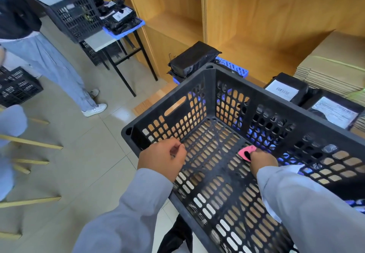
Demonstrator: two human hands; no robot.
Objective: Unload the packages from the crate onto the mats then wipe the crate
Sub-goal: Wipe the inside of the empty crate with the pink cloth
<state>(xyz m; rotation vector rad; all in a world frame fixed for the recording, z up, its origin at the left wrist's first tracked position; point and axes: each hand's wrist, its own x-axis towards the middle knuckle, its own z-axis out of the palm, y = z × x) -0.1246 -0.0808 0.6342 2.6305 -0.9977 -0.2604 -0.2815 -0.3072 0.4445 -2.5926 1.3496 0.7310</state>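
A black perforated plastic crate [197,79] fills the middle of the view and has no packages inside. My left hand [162,158] grips its near left rim with curled fingers. My right hand [262,161] reaches down inside the crate and holds a pink cloth [246,151] against the bottom by the right wall. Black wrapped packages [194,59] lie on a blue mat [233,67] behind the crate. Two more labelled packages [286,89] sit to the right of it.
Wooden shelving [246,15] stands behind. Flat cardboard [331,65] is stacked at the right. At the back left, a table [110,39] bears another black crate [77,13] and packages on a blue mat. A person [39,45] stands at left beside a floor crate [17,86].
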